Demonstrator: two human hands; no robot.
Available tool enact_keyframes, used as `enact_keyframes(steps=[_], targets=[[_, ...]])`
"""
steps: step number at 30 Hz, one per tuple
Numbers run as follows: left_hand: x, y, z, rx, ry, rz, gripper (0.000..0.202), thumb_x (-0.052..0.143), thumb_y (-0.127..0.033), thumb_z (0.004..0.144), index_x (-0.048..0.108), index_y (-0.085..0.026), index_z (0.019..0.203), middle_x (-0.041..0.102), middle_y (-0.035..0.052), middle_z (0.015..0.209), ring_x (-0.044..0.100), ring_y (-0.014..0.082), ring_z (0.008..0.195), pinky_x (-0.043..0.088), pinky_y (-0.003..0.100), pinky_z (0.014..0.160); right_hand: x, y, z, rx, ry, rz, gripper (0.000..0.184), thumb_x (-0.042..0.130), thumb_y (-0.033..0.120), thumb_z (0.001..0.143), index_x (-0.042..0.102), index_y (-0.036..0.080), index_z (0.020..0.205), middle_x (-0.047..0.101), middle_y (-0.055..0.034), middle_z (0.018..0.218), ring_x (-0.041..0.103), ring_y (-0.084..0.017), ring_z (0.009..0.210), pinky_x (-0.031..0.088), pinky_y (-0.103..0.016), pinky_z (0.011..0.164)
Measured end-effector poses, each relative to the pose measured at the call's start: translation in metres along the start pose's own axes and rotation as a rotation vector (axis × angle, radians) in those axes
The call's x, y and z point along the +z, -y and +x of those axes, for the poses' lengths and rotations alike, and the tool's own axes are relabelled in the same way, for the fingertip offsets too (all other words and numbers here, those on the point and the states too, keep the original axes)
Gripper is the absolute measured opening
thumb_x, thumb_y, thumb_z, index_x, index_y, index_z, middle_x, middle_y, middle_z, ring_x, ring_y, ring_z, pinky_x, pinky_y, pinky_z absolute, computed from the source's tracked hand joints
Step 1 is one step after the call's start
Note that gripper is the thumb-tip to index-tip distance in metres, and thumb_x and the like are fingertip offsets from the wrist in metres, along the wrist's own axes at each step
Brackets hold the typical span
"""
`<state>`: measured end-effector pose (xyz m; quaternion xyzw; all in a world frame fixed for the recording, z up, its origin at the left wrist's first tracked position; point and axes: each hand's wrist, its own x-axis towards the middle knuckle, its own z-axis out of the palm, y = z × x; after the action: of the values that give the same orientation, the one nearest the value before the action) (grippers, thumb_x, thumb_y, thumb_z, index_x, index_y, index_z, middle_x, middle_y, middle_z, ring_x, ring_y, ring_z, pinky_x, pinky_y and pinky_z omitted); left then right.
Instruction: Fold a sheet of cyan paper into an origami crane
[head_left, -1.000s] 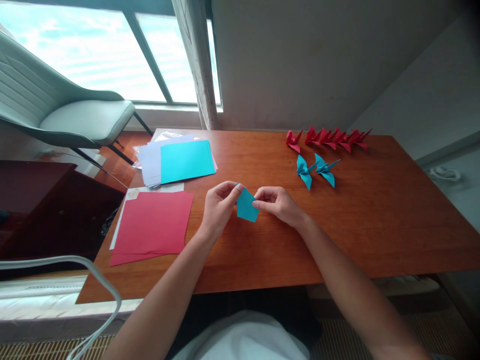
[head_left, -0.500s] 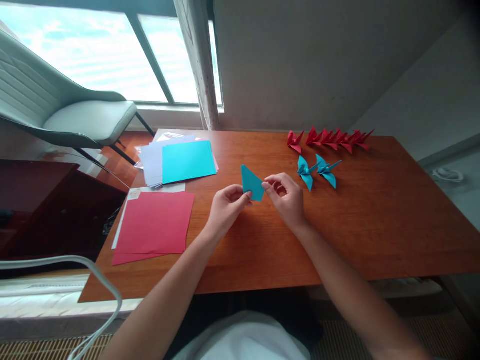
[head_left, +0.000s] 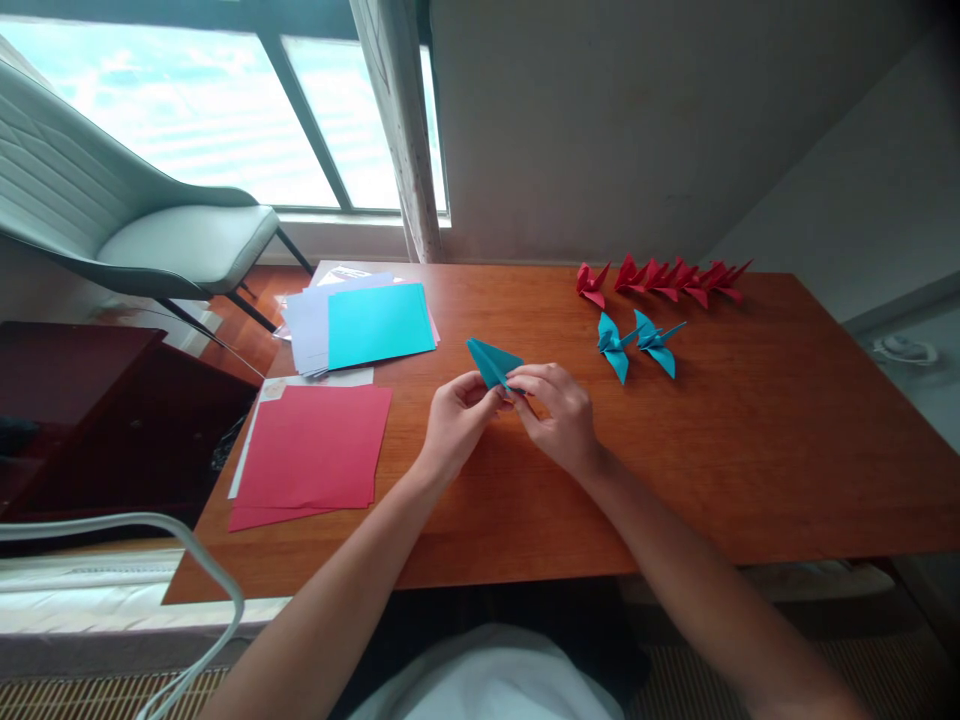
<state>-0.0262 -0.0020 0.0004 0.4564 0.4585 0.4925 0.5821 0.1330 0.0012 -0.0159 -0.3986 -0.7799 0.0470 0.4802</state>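
Both hands hold one folded blue paper piece [head_left: 491, 362] just above the wooden table [head_left: 750, 440]. My left hand [head_left: 457, 418] pinches its near end from the left. My right hand [head_left: 559, 412] pinches the same end from the right, fingers curled. The paper's pointed tip sticks out to the upper left, away from me. Two finished blue paper cranes [head_left: 636, 344] stand on the table to the right of my hands. Behind them runs a row of several red paper cranes [head_left: 661, 277].
A stack of red paper sheets [head_left: 311, 455] lies at the table's left front. Behind it lie pale sheets topped by a blue sheet [head_left: 379, 322]. A grey chair [head_left: 135, 230] stands by the window at left. A white tube [head_left: 187, 560] curves at lower left.
The hands have turned the blue piece: it hung down between them, then stood up as a triangle, and now lies flatter with its tip to the upper left. Both hands have drawn closer together.
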Motion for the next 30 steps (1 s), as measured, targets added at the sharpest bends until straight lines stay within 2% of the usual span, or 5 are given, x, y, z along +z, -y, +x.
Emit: enact_keyframes(steps=[5,12,18,24,30], targets=[[-0.001,-0.001,0.0,-0.006,0.021,-0.015,0.033,0.074,-0.044,0.08,0.076,-0.016,0.097,0.078,0.0067,0.094,0.071,0.0177,0.079,0.054,0.026,0.069,-0.001,-0.002,0.002,0.039,0.046,0.027,0.009,0.068,0.022,0.092,0.069,0.026,0.1,0.072,-0.0065,0.107,0.067,-0.023,0.101,0.057,-0.041,0.091],[0.0,-0.004,-0.001,0.019,0.067,0.026,0.02,0.068,-0.025,0.075,0.076,-0.018,0.091,0.078,0.0037,0.091,0.07,0.0193,0.084,0.054,0.027,0.076,-0.003,-0.004,0.004,0.174,0.104,0.151,0.009,0.07,0.028,0.09,0.068,0.024,0.098,0.067,-0.0069,0.104,0.067,-0.021,0.096,0.058,-0.034,0.081],[0.0,-0.003,-0.001,0.007,0.092,0.074,0.022,0.072,-0.034,0.078,0.076,-0.017,0.091,0.078,0.0071,0.096,0.071,0.0235,0.092,0.056,0.031,0.081,-0.005,-0.006,0.007,0.23,0.15,0.193,0.007,0.066,0.03,0.093,0.066,0.023,0.095,0.067,-0.0052,0.098,0.064,-0.017,0.082,0.058,-0.032,0.074],[-0.002,-0.001,0.0,-0.017,0.097,0.077,0.035,0.076,-0.047,0.08,0.075,-0.016,0.096,0.078,0.0085,0.099,0.072,0.0226,0.09,0.056,0.03,0.076,-0.007,-0.007,0.008,0.283,0.153,0.307,0.009,0.065,0.031,0.094,0.066,0.022,0.095,0.067,-0.0052,0.097,0.065,-0.017,0.083,0.057,-0.03,0.071],[-0.003,0.001,0.0,-0.025,0.096,0.073,0.039,0.077,-0.051,0.08,0.074,-0.015,0.097,0.078,0.0093,0.099,0.073,0.0217,0.087,0.055,0.029,0.076,-0.008,-0.01,0.009,0.364,0.18,0.389,0.012,0.067,0.034,0.092,0.068,0.022,0.094,0.069,-0.0042,0.097,0.067,-0.017,0.084,0.057,-0.03,0.071]])
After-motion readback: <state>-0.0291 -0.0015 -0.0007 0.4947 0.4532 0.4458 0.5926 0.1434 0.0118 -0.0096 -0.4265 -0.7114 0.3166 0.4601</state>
